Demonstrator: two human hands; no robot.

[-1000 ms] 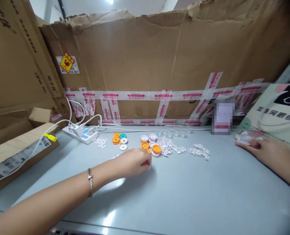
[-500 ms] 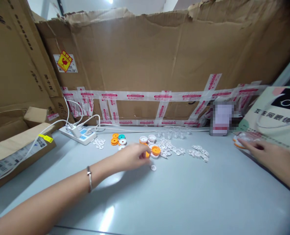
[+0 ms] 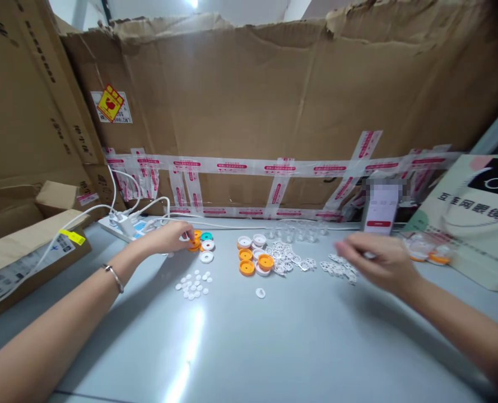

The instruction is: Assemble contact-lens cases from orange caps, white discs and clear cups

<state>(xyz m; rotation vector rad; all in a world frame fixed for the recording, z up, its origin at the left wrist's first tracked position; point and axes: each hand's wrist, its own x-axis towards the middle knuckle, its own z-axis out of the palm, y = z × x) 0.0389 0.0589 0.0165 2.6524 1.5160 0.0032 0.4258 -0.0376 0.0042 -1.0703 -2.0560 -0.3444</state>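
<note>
Pinching a round orange plastic cap (image 3: 196, 242), the left hand (image 3: 168, 238) should be squeezing softly; the right hand (image 3: 375, 260) is looking too blurry to tell its grip.

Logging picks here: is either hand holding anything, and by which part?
Left hand touches an orange cap at its left edge; a grip cannot be told. Right hand, blurred above white pieces, shows nothing clearly held.
</note>
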